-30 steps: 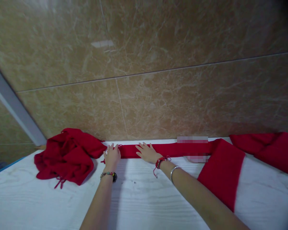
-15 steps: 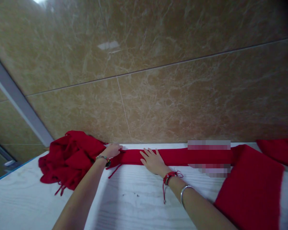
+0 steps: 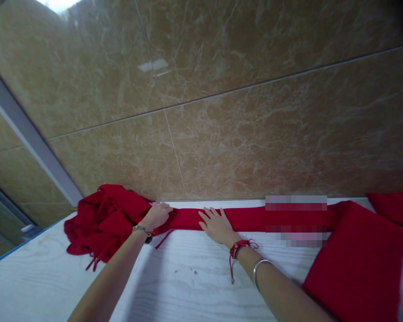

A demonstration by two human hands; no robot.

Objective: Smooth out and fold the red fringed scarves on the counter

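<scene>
A: Red strip [image 3: 248, 218]: left hand [image 3: 157, 213] fingers closed on its end, right hand [image 3: 218, 223] fingers spread flat on it.
B: Where's it lie?
A: On the table [image 3: 188, 286], tight along the wall [image 3: 221, 147] foot. Reads as a smoothing step; any tug wants the right palm pinning.

White wood-grain table [image 3: 195, 286], brown marble wall tiles [image 3: 255, 134], grey frame strip [image 3: 30, 134] left.
</scene>
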